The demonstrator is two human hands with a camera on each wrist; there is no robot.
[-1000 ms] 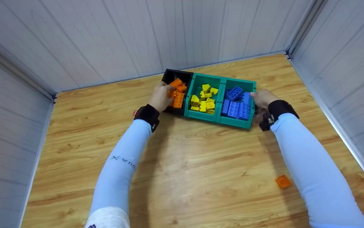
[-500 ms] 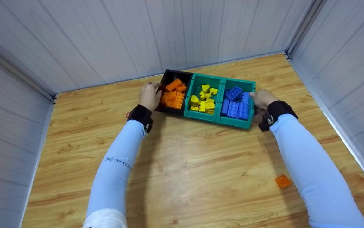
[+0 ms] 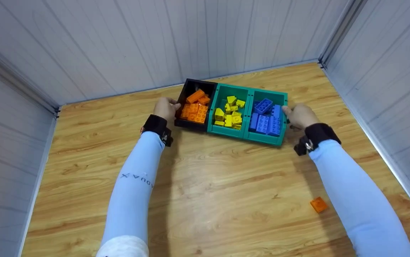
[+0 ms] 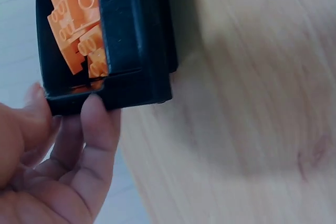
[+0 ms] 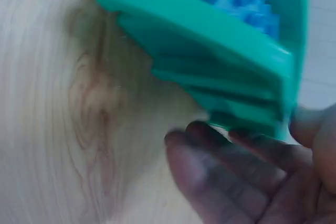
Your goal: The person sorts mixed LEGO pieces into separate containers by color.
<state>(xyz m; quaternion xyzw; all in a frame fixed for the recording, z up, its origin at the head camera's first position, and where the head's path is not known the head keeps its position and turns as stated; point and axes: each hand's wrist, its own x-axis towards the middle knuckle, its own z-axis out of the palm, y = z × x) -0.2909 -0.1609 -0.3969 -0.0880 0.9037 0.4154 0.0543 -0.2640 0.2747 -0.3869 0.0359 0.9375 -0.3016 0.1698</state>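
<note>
A black bin holding orange toy bricks stands against two green bins in one row. Yellow bricks lie in the middle green bin; blue bricks fill much of the right green bin. My left hand grips the black bin's left end, its bent fingers and thumb on the rim in the left wrist view. At the opposite end, my right hand has its thumb by the green rim. Its fingers are loosely extended and spread near the bin's underside.
One orange brick lies alone on the wood-patterned surface, beside the right forearm. Pale panel walls rise behind the bins and on both sides.
My left hand has come out from over the orange bricks and moved left to the black bin's end. The right hand's fingers have loosened at the green bin. The bins look nearly still.
</note>
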